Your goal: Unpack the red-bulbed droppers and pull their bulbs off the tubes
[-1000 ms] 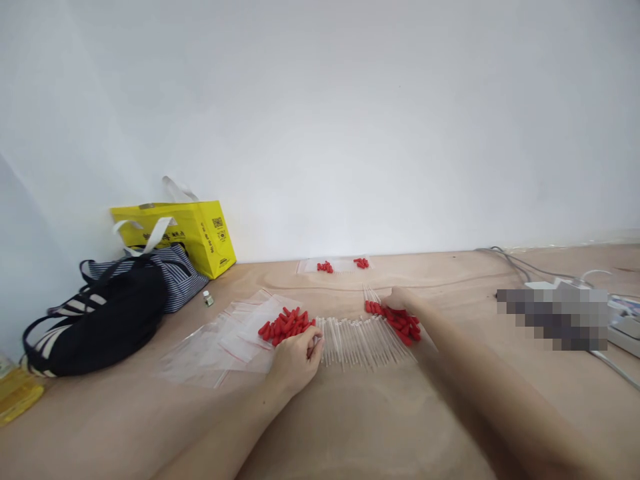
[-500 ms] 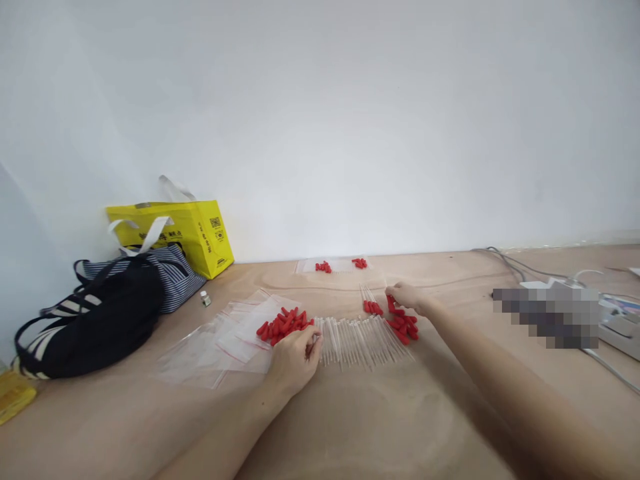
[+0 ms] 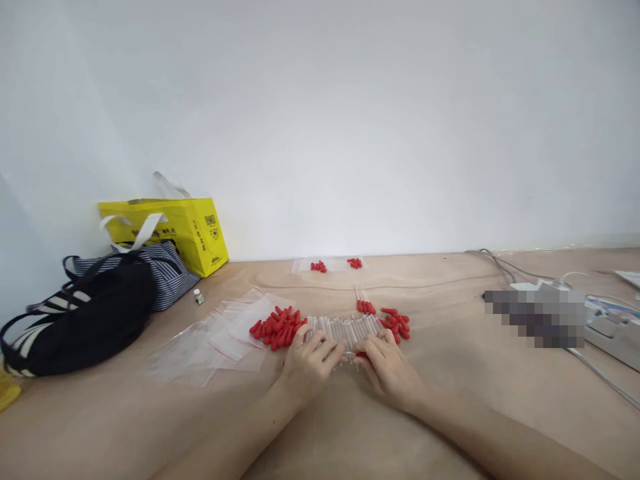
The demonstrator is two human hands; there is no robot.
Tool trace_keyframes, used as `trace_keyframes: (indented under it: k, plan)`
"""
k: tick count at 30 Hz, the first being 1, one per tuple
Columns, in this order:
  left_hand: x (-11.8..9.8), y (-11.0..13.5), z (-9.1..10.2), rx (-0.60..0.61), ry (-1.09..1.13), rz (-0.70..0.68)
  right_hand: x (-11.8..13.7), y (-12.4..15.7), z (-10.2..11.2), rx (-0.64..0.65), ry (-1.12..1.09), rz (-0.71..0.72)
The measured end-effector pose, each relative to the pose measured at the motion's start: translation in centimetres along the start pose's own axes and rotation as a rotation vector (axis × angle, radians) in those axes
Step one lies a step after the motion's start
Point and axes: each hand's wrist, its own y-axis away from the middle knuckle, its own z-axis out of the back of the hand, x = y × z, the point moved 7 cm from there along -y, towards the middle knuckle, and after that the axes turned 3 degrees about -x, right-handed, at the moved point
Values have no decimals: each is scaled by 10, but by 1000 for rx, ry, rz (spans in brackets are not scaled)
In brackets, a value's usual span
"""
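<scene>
A row of clear thin tubes (image 3: 345,327) lies on the wooden table (image 3: 450,373), with a heap of red caps (image 3: 276,323) at its left end and another heap of red caps (image 3: 395,321) at its right. My left hand (image 3: 311,363) and my right hand (image 3: 388,368) meet in front of the row, fingers curled and pinching together on a clear tube with a bit of red between them. Clear zip bags (image 3: 220,337) lie left of my left hand.
A yellow bag (image 3: 170,230) and a dark striped bag (image 3: 95,300) stand at the left by the wall. A small bottle (image 3: 199,297) sits near them. Cables and white devices (image 3: 600,320) lie at the right. A far bag (image 3: 333,265) holds a few capped tubes.
My right hand has left the right heap of red caps and come back to meet my left hand in front of the tube row. My left hand shifted slightly right.
</scene>
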Motion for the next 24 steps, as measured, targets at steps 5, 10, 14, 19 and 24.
trace_keyframes:
  k: [5, 10, 14, 19, 24]
  plan:
    - [-3, 5, -1, 54, -5, 8, 4, -2, 19, -142, 25, 80]
    - [-4, 7, 2, 49, 7, 18, 3, 4, 25, -189, 51, 146]
    - [-6, 5, 3, 21, 4, 19, 2, 4, 24, -183, 49, 122]
    - [5, 4, 11, 4, -2, 21, -12, 3, 26, -99, 11, 34]
    - [51, 10, 22, 27, -1, 301, -77, 10, 36, -88, -7, -416]
